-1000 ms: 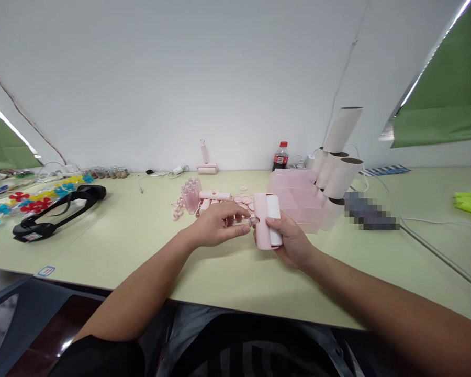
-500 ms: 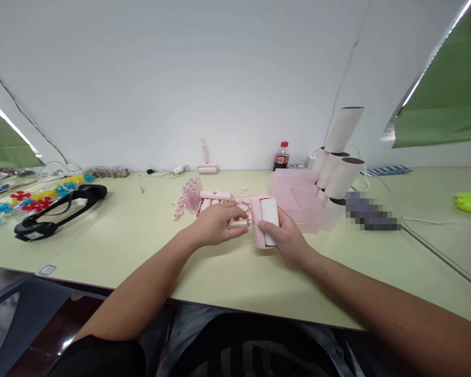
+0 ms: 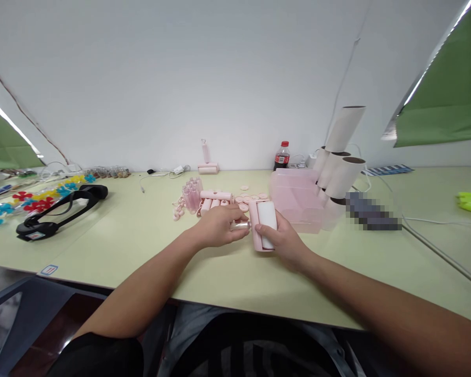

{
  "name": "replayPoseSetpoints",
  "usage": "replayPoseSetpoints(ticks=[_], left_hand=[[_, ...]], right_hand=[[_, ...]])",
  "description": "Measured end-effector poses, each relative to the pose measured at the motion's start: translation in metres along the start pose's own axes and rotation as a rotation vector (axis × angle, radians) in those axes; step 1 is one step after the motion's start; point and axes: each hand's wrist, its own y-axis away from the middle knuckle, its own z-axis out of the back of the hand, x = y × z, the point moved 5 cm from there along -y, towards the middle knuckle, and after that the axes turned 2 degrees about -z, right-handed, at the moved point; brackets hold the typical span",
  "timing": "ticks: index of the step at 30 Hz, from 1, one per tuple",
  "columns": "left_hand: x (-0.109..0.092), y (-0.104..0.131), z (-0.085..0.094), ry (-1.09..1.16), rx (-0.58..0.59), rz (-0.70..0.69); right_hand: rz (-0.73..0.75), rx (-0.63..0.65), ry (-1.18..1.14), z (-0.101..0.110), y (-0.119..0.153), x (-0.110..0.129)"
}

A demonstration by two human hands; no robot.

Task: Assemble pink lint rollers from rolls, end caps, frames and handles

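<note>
My right hand (image 3: 288,242) grips a lint roller head (image 3: 261,226), a pink case with a white roll in it, its thumb lying across the roll. Between the closed fingers of my left hand (image 3: 220,225) is a clear handle (image 3: 240,225), pointing at the pink side of the head. Whether the handle's tip is joined to the head or only touches it, I cannot tell. Just beyond my left hand lie several pink roller cases (image 3: 216,196), a bunch of clear pink handles (image 3: 192,193) and flat pink discs (image 3: 243,199).
Translucent pink boxes (image 3: 298,196) stand right of my hands, beside white cardboard tubes (image 3: 343,178). A cola bottle (image 3: 281,156) and an upright lint roller (image 3: 207,163) are by the wall. At left lie a black headset strap (image 3: 58,220) and colourful flower-shaped pieces (image 3: 43,203).
The roller head has shifted slightly left and tilted a little in my right hand. My left fingers have moved along the handle, and more of its clear side shows.
</note>
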Motion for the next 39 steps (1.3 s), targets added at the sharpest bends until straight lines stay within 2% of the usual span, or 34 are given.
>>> replayPoseSetpoints(ticks=[7,12,14,17,20,22,24,26,28,30,32,35,37,39], left_hand=[[-0.004,0.001,0.001,0.011,-0.050,-0.059],[-0.005,0.002,0.001,0.035,-0.090,-0.093],[-0.004,0.001,0.001,0.089,-0.112,-0.092],[-0.003,0.001,0.001,0.337,-0.180,-0.077],[-0.010,0.001,-0.005,0.759,-0.237,-0.086],[-0.017,0.001,-0.015,0.979,-0.216,-0.072],[-0.021,0.001,-0.026,1.032,-0.241,-0.021],[-0.022,0.001,-0.030,0.927,-0.339,0.010],[-0.023,0.000,-0.027,0.771,-0.427,0.003],[-0.019,-0.002,-0.017,0.623,-0.460,0.017],[-0.006,-0.001,0.006,0.457,-0.508,0.113],[0.035,0.015,0.056,0.164,-0.610,0.443],[0.070,0.034,0.084,0.045,-0.577,0.713],[0.102,0.053,0.101,-0.031,-0.470,0.943]], right_hand=[[-0.007,0.007,0.000,-0.002,0.003,0.004],[0.041,0.028,0.002,-0.001,0.002,0.005],[0.028,0.052,-0.055,-0.001,0.002,0.006],[-0.063,0.252,-0.319,-0.007,0.007,0.011],[-0.057,0.486,-0.516,-0.016,0.015,0.023],[0.012,0.581,-0.432,-0.021,0.019,0.027],[0.069,0.638,-0.228,-0.026,0.022,0.024],[0.113,0.661,-0.058,-0.032,0.022,0.017],[0.131,0.647,0.004,-0.035,0.021,0.010],[0.122,0.598,0.015,-0.034,0.020,0.005],[0.093,0.526,0.021,-0.030,0.020,0.005],[0.087,0.436,0.052,-0.022,0.020,0.012],[0.105,0.375,0.070,-0.017,0.019,0.018],[0.115,0.325,0.067,-0.013,0.018,0.022]])
